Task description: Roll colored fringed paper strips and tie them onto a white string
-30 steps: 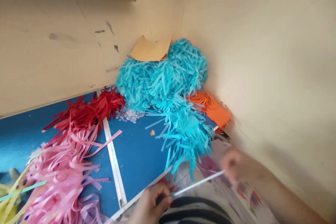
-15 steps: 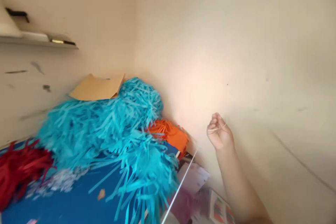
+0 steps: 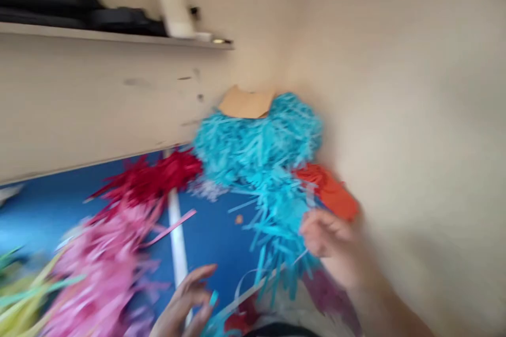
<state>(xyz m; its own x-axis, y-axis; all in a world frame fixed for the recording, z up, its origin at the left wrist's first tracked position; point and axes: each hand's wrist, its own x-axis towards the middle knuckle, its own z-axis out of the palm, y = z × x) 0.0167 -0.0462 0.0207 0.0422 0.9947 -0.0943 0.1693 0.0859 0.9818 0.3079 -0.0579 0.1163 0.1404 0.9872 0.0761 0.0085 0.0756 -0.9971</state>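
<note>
My right hand (image 3: pixel 328 239) is closed, its fingers pinched round a thin white string (image 3: pixel 301 256), in front of the turquoise paper strips. Part of the string curves down near the table's edge. Low in the view, my left hand (image 3: pixel 190 300) has its fingers curved and apart. A small turquoise bit (image 3: pixel 214 298) shows at one of its fingertips; I cannot tell whether it is stuck there. Turquoise shredded paper (image 3: pixel 253 147) is heaped in the corner, with a brown paper piece (image 3: pixel 247 103) on top. Motion blurs both hands.
On the blue table (image 3: pixel 215 242) lie red strips (image 3: pixel 158 174), pink strips (image 3: pixel 95 268) and yellow-green strips (image 3: pixel 19 295). Orange fringed paper (image 3: pixel 336 197) leans by the right wall. A wall shelf (image 3: pixel 118 37) carries a white bottle (image 3: pixel 174 5) and black objects.
The view has swung left, bringing in pink strips and more shelf. My right hand has come down from before the wall to the turquoise strips. My left hand has come into view.
</note>
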